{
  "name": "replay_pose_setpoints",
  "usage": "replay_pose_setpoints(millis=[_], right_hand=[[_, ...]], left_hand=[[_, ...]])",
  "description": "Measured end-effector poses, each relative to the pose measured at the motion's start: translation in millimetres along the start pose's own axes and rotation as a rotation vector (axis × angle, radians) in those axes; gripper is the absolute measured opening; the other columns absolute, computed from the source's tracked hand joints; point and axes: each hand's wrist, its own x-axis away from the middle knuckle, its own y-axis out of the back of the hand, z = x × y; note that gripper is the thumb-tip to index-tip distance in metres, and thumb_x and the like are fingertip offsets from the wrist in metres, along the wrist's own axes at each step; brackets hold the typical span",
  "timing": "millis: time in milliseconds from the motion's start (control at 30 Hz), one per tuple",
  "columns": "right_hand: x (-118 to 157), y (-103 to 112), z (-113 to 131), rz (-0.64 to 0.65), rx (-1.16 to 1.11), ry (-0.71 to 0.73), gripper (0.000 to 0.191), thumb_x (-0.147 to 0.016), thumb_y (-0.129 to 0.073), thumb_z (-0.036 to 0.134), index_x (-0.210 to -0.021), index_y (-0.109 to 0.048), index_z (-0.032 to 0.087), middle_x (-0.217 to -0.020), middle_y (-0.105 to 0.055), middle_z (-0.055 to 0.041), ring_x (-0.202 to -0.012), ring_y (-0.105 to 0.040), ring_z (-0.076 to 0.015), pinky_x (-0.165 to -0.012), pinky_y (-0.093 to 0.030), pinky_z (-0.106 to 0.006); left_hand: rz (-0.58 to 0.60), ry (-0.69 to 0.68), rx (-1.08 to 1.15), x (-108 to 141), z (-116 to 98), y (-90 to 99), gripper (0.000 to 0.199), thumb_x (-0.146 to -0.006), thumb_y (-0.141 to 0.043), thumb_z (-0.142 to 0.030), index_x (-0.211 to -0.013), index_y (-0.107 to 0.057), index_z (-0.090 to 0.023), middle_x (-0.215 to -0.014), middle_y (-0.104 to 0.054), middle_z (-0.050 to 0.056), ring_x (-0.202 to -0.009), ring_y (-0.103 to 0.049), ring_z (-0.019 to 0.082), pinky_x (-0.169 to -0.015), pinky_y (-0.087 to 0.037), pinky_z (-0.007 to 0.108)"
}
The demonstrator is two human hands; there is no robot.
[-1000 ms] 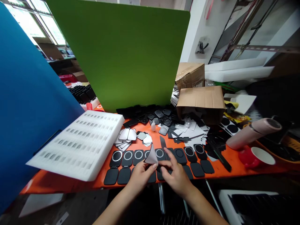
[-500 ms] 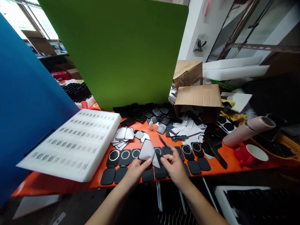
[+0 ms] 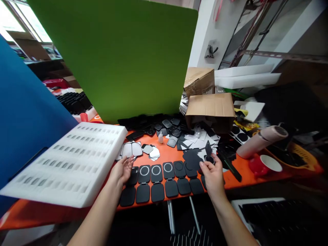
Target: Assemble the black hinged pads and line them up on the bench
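Observation:
My left hand (image 3: 123, 169) is open at the left end of a row of black hinged pads (image 3: 144, 173), its fingers apart and curled upward. Just beyond its fingertips lie white rounded-square sheets (image 3: 132, 149). Toward the row's right end, my right hand (image 3: 213, 168) pinches a thin black sheet (image 3: 192, 159), which covers part of the pads there. Another small dark piece (image 3: 208, 149) stands up by the right fingertips; whether it is held I cannot tell. Several pads in the row carry pale rings.
A white foam tray (image 3: 84, 160) with slots stands at left. Black parts (image 3: 171, 123) heap at the back, near a small bottle (image 3: 160, 137). Paper scraps (image 3: 202, 138), an open carton (image 3: 210, 106), a pink flask (image 3: 261, 141) and a red mug (image 3: 256, 166) are at right.
My hands have parted: the left went left and released the white sheet, and the right went right with a black sheet. The camera view has shifted slightly.

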Motion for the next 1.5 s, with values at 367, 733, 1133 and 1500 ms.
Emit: replay_pose_setpoints(millis=[367,733,1133,1500], right_hand=[[49.5,-32.4,-8.5,0.387,0.615,0.935,0.063,-0.077,-0.053,0.014,-0.131,-0.021,0.024,-0.088,-0.062,-0.0049,-0.080,-0.057,-0.0181,-0.072,-0.048,-0.036],[-53.3,70.3,-52.4,0.028,1.158,0.267,0.065,-0.079,-0.048,0.038,-0.134,-0.020,0.015,-0.098,-0.059,-0.0125,-0.097,-0.049,-0.0276,-0.079,-0.037,-0.041],[-84.1,94.9,-67.8,0.138,0.991,0.074,0.063,-0.080,-0.040,0.028,-0.135,-0.011,0.016,-0.085,-0.060,-0.0044,-0.071,-0.058,-0.0176,-0.063,-0.041,-0.028],[-3.7,36.4,-0.9,0.211,0.249,0.003,0.074,-0.075,-0.049,0.033,-0.135,-0.006,0.026,-0.071,-0.049,0.0045,-0.048,-0.046,-0.0090,-0.044,-0.040,-0.021]], left_hand=[[0.618,0.164,-0.296,127.2,72.9,-54.1,0.031,-0.073,-0.053,-0.046,-0.067,-0.057,-0.015,-0.058,-0.036,-0.004,-0.054,-0.033,0.009,-0.047,-0.029,0.018],[0.627,-0.099,-0.447,112.4,88.8,-41.7,0.025,-0.069,-0.062,-0.040,-0.075,-0.048,-0.020,-0.062,-0.044,-0.005,-0.057,-0.040,0.011,-0.053,-0.032,0.020],[0.535,-0.115,-0.405,113.0,99.5,-35.1,0.040,-0.065,-0.066,-0.034,-0.094,-0.043,-0.021,-0.084,-0.065,0.006,-0.083,-0.058,0.020,-0.074,-0.043,0.030],[0.631,0.065,-0.079,132.8,107.2,-71.7,0.069,-0.060,-0.069,-0.022,-0.118,-0.031,-0.024,-0.123,-0.049,0.014,-0.110,-0.046,0.025,-0.089,-0.037,0.038]])
